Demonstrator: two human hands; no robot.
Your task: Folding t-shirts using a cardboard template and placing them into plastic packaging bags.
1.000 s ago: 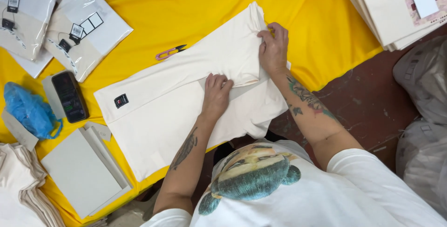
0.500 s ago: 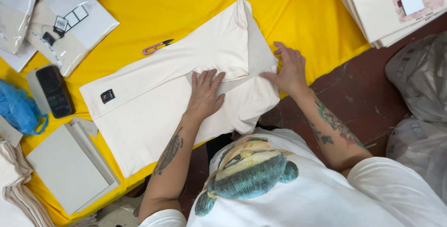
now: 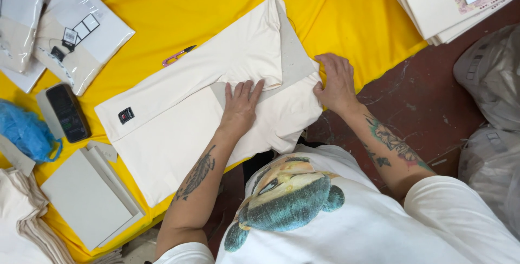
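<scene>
Cream garment (image 3: 179,117): left hand (image 3: 240,105) flat, fingers spread, pressing fold; right hand (image 3: 337,82) pinching edge.

You are working at a desk (image 3: 162,4) that is wearing a yellow cloth. Lying on it are a cream garment (image 3: 179,112), bagged garments (image 3: 81,42), pink snips (image 3: 176,56), a black phone (image 3: 67,112), blue netting (image 3: 24,134) and grey boards (image 3: 86,199).

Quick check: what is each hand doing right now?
Left hand: open, flat, pressing down on the cream garment.
Right hand: fingers curled at the garment's folded edge; holding nothing else.
</scene>
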